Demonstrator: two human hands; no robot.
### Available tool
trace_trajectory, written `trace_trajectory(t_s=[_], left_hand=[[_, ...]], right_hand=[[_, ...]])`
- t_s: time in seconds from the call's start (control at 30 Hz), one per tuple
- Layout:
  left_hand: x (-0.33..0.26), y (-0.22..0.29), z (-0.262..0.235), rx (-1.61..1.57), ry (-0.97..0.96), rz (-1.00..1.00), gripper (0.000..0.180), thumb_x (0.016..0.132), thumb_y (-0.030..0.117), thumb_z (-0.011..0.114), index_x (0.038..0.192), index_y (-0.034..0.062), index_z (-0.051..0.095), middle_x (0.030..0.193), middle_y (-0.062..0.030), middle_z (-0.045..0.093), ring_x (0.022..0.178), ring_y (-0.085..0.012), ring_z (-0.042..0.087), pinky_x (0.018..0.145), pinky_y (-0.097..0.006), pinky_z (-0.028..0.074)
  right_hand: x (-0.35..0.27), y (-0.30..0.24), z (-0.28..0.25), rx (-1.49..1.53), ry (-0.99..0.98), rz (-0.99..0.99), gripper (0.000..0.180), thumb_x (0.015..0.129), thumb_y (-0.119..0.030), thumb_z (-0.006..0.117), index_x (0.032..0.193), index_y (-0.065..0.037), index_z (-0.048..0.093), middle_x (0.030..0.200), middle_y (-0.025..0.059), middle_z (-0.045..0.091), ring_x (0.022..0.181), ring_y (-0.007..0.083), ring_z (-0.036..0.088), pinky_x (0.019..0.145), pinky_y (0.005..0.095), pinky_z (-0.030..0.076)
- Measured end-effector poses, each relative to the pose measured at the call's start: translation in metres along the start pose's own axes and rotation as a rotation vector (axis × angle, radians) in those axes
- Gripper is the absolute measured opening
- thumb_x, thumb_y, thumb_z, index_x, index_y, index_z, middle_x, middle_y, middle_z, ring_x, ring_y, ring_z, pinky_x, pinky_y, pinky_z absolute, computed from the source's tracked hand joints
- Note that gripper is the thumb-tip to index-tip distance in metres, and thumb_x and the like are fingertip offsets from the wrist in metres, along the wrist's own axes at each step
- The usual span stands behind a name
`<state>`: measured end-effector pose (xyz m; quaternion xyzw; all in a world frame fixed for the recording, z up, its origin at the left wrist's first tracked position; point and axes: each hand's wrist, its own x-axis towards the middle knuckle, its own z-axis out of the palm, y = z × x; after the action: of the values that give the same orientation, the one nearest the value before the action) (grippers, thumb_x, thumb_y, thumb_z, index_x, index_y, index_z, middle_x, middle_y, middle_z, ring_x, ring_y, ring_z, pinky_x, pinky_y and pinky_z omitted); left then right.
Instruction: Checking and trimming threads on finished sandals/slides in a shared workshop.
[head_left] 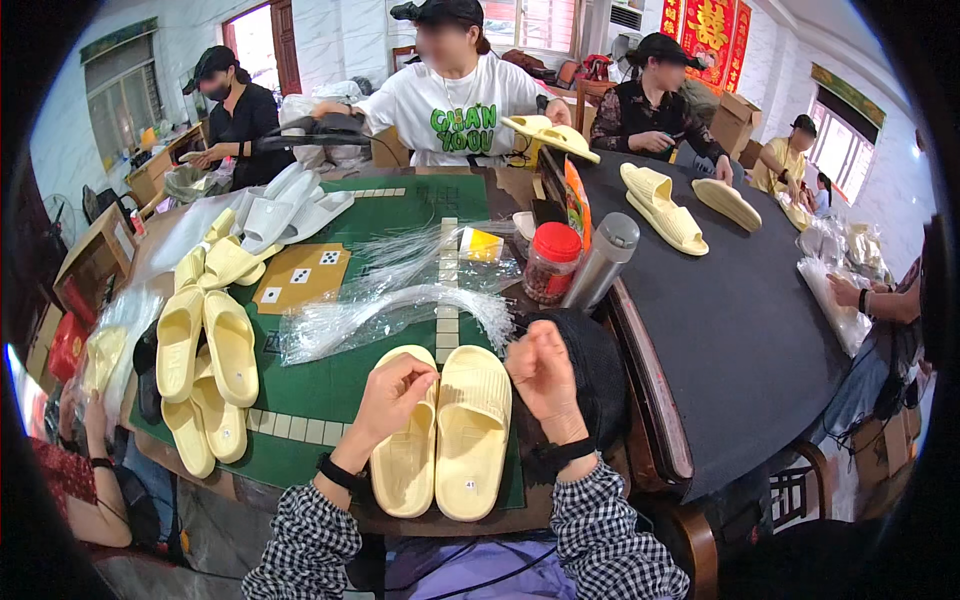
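A pair of pale yellow slippers lies side by side at the table's near edge, toes pointing away: the left slipper (405, 465) and the right slipper (470, 440). My left hand (392, 398) is closed in a pinch over the left slipper's strap, hiding part of it. To the right of the pair, my right hand (545, 375) is raised with its fingers curled in. Whatever either hand pinches is too small or hidden to make out. Beyond the slippers, a bundle of thin transparent plastic ties (400, 315) lies on its bag.
More yellow slippers (228, 345) are piled to the left, with grey slippers (290, 210) behind. A red-lidded jar (552, 262) and a steel flask (603, 258) stand ahead on the right. A dark table (740, 330) adjoins there. Several co-workers sit around, some handling slippers.
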<state>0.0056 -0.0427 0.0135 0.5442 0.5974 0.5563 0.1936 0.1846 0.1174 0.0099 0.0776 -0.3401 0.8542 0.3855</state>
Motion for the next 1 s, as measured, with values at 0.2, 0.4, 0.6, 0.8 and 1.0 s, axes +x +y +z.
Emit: trace_trajectory(t_s=[0.2,0.4,0.6,0.8,1.0], left_hand=[[-0.002,0.006,-0.003,0.349,0.232,0.354,0.011,0.08,0.004,0.072,0.081,0.0016,0.061,0.077,-0.0076,0.061,0.068,-0.0245,0.057,0.063,-0.034,0.046],[-0.04,0.052,0.001,0.565,0.121,0.625,0.021,0.07,0.009,0.078,0.073,0.0076,0.058,0.074,-0.0047,0.059,0.069,-0.0247,0.057,0.061,-0.036,0.046],[-0.115,0.08,0.009,0.784,-0.031,0.635,0.026,0.074,0.02,0.079,0.07,0.0121,0.055,0.07,0.0009,0.053,0.063,-0.0163,0.053,0.056,-0.029,0.04],[-0.17,0.092,0.026,0.79,-0.068,0.542,0.025,0.075,0.021,0.078,0.069,0.0139,0.056,0.067,0.0026,0.053,0.061,-0.0151,0.054,0.057,-0.029,0.04],[-0.178,0.087,0.033,0.697,-0.104,0.42,0.023,0.075,0.018,0.078,0.069,0.0111,0.057,0.067,0.0004,0.053,0.062,-0.017,0.054,0.057,-0.03,0.042]], right_hand=[[0.003,-0.012,-0.013,0.289,0.091,-0.048,0.013,0.1,-0.015,0.054,0.109,-0.006,0.057,0.072,-0.0011,0.05,0.065,0.0081,0.043,0.06,0.0215,0.038],[0.0,-0.014,-0.015,-0.214,0.089,0.086,0.013,0.098,-0.013,0.057,0.109,-0.005,0.06,0.085,-0.0005,0.06,0.072,0.006,0.051,0.064,0.0199,0.041],[-0.015,-0.046,0.049,-0.796,-0.357,0.444,0.01,0.09,0.0,0.061,0.099,-0.001,0.064,0.086,0.0002,0.064,0.083,0.0063,0.059,0.076,0.022,0.048],[-0.036,-0.019,0.062,-1.348,-0.741,0.498,0.015,0.088,-0.01,0.059,0.098,-0.002,0.067,0.088,0.0148,0.068,0.083,0.031,0.067,0.072,0.0381,0.052],[-0.051,-0.009,0.06,-1.597,-0.725,0.55,0.022,0.091,-0.018,0.059,0.103,-0.002,0.067,0.093,0.0138,0.069,0.085,0.0297,0.067,0.075,0.0379,0.053]])
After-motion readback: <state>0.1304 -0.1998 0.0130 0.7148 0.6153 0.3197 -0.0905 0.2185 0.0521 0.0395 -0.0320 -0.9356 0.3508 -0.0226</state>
